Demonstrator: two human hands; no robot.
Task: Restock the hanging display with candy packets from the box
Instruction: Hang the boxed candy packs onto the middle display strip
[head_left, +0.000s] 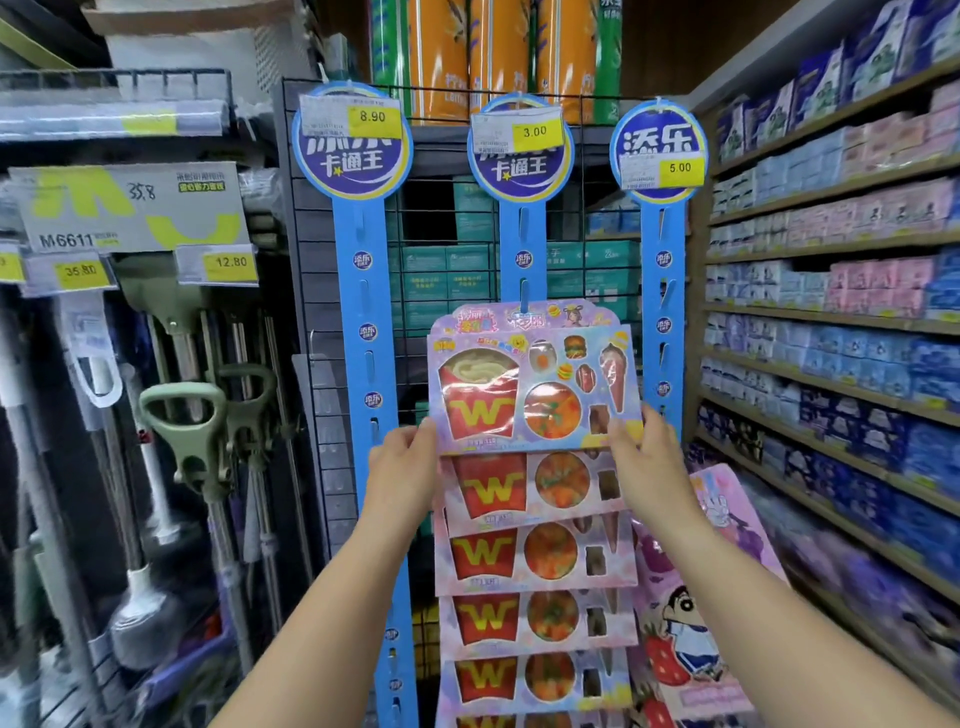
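A pink candy packet (530, 379) with a red fries carton and gummy shapes is held up against the middle blue hanging strip (523, 244). My left hand (402, 467) pinches its lower left corner. My right hand (641, 457) grips its lower right corner. Below it, several identical packets (535, 556) hang overlapping down the same strip. The left blue strip (363, 312) carries no packets. The right strip (662, 291) holds pink cartoon packets (691, 623) low down. The box is out of view.
The strips hang on a black wire grid (301, 312) with green boxes behind it. Mops and plungers (192, 447) hang at the left. Shelves of blue and pink packs (841, 322) run along the right. Yellow price tags (535, 132) top the strips.
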